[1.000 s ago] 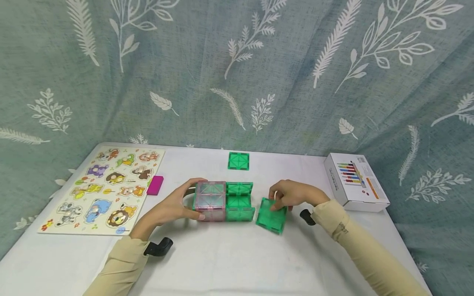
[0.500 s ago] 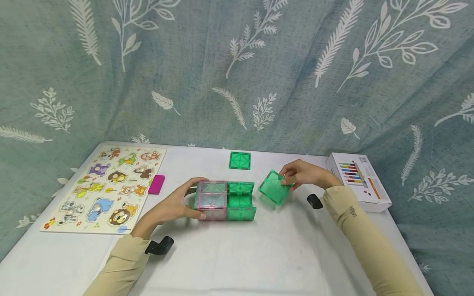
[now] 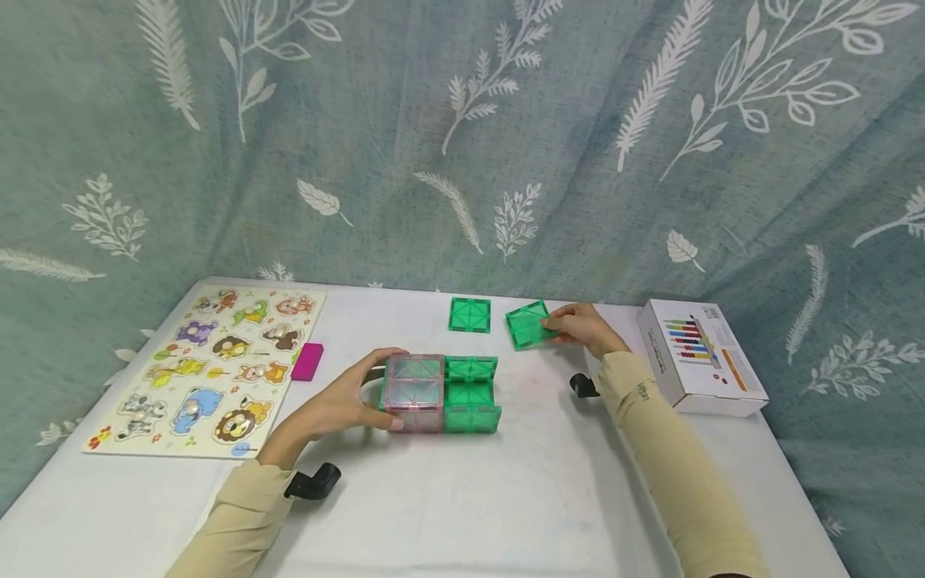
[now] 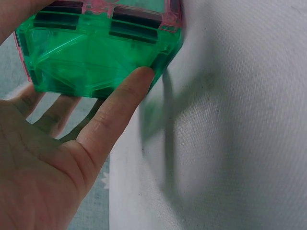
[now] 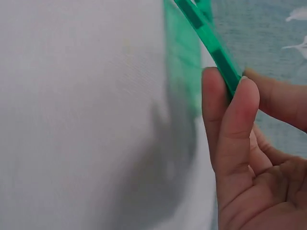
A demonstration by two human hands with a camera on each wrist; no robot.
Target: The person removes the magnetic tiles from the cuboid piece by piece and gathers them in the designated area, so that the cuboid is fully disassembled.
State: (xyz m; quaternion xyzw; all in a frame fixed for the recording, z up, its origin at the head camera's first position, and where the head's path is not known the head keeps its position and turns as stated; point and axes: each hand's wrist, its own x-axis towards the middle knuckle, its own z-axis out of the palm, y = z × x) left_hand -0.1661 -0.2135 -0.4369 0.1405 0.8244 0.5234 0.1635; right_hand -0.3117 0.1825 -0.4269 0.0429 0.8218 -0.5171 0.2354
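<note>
A block built of magnetic tiles stands mid-table: a pink-framed cube (image 3: 414, 393) on the left joins an open-topped green section (image 3: 470, 395) on its right. My left hand (image 3: 341, 405) holds the cube's left end, thumb at the front and fingers behind. In the left wrist view the cube's green end tile (image 4: 91, 62) lies against that hand. At the back right, my right hand (image 3: 584, 326) pinches a green square magnetic tile (image 3: 530, 324) by its right corner. The right wrist view shows the tile (image 5: 211, 40) edge-on, tilted above the cloth.
Another green square tile (image 3: 470, 315) lies flat at the back. A wooden animal puzzle board (image 3: 289, 401) and a magenta block (image 3: 307, 362) are on the left. At the right stands a white box (image 3: 711, 353) with an abacus picture. A patterned curtain (image 3: 405, 144) hangs behind the table.
My right hand has carried the green tile from the right of the block up to the back, beside the other loose tile. The left hand keeps its hold on the cube.
</note>
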